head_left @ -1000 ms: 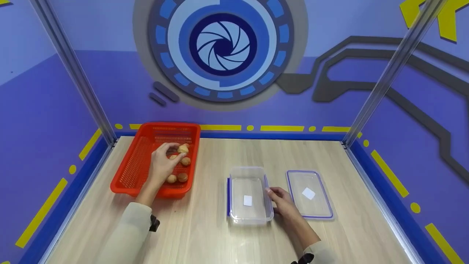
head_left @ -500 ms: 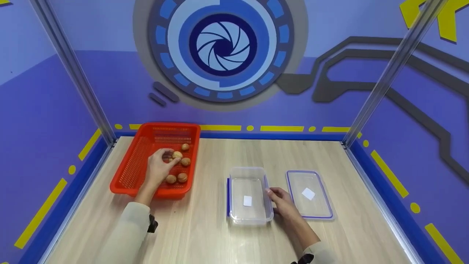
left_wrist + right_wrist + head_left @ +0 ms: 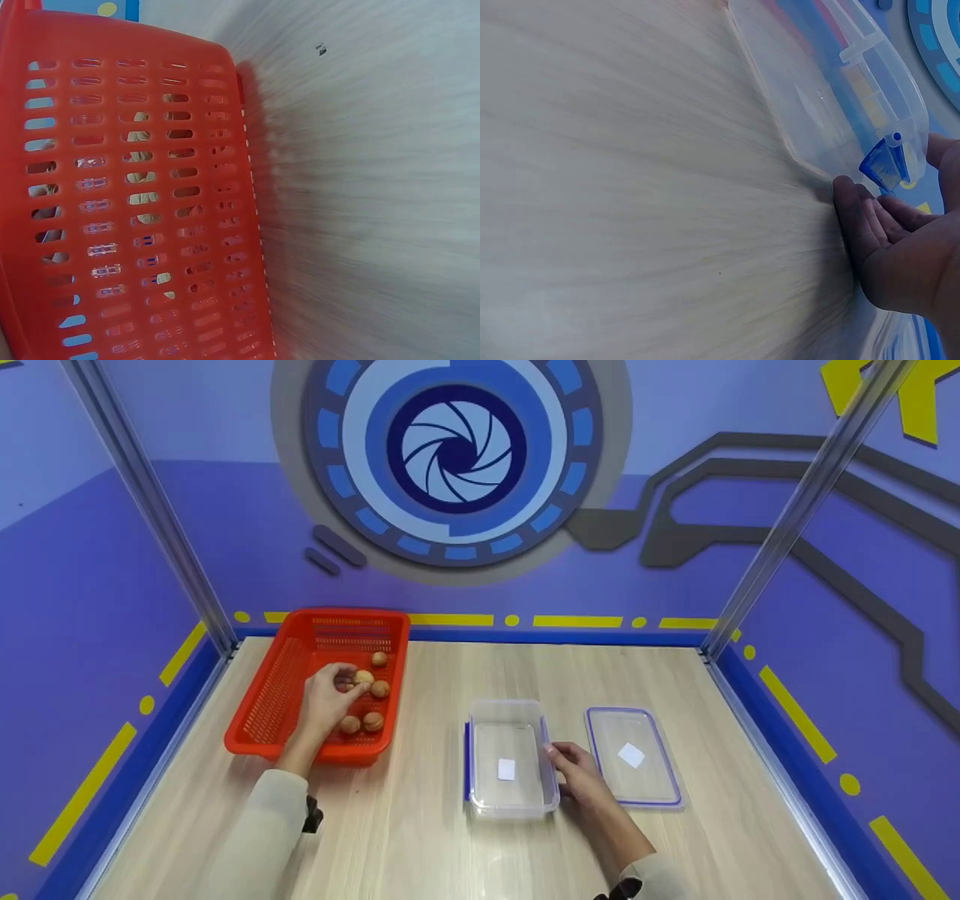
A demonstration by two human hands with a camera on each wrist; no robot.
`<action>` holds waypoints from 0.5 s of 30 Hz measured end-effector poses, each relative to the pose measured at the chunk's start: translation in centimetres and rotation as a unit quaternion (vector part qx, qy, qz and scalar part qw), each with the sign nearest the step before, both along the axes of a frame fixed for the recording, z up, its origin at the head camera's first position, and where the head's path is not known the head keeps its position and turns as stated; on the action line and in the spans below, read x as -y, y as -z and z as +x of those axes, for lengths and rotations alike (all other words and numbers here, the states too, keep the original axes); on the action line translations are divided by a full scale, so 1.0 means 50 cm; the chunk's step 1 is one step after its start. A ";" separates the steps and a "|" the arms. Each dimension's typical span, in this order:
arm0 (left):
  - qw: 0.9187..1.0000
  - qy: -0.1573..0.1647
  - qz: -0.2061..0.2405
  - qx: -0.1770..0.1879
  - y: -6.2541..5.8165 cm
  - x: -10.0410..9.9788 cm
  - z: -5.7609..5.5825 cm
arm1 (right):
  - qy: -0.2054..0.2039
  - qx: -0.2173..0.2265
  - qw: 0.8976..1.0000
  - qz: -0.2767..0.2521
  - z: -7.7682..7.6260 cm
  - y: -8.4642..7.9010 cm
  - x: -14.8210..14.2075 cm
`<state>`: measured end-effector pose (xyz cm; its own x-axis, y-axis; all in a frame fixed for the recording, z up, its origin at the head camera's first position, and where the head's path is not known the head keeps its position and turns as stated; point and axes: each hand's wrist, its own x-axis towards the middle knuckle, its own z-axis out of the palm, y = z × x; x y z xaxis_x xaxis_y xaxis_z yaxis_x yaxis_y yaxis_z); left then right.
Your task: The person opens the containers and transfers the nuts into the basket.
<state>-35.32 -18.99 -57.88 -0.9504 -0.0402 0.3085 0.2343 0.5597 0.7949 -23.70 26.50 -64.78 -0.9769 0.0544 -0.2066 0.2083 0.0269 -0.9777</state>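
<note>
My left hand (image 3: 324, 701) reaches into a red plastic basket (image 3: 259, 690) and pinches a pale walnut (image 3: 364, 677) between thumb and fingers. Several brown walnuts (image 3: 373, 721) lie around it on the basket floor. In the left wrist view the slotted basket wall (image 3: 112, 45) hides most of that hand. My right hand (image 3: 585, 780) holds the right side of a clear food container (image 3: 510, 742), thumb at the rim and fingers outside. The right wrist view has those fingers (image 3: 855, 217) low against the container's side, beside a blue clip (image 3: 887, 163).
A clear lid (image 3: 637, 780) with a purple-blue seal lies flat right of the container, close to my right hand. The wooden table (image 3: 435, 810) is bounded by purple-blue panels (image 3: 465, 596) at the back and both sides.
My left hand has drawn back slightly toward me and left with the pale walnut, exposing a brown walnut at the far side. My right hand and the container have stayed put.
</note>
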 end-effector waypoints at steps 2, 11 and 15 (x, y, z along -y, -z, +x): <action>1.000 0.000 0.001 -0.001 0.001 0.000 -0.001 | 0.000 0.002 1.000 0.004 -0.001 -0.001 0.000; 1.000 0.003 0.004 0.010 0.000 -0.002 -0.001 | 0.005 0.001 1.000 0.007 0.001 -0.003 0.002; 1.000 0.003 0.001 0.020 -0.002 -0.001 -0.001 | 0.006 0.003 1.000 0.008 0.001 -0.005 0.003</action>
<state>-35.38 -18.95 -57.79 -0.9623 -0.0357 0.2695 0.2048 0.5568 0.8050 -23.65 26.35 -64.53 -0.9750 0.0705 -0.2106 0.2137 0.0402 -0.9761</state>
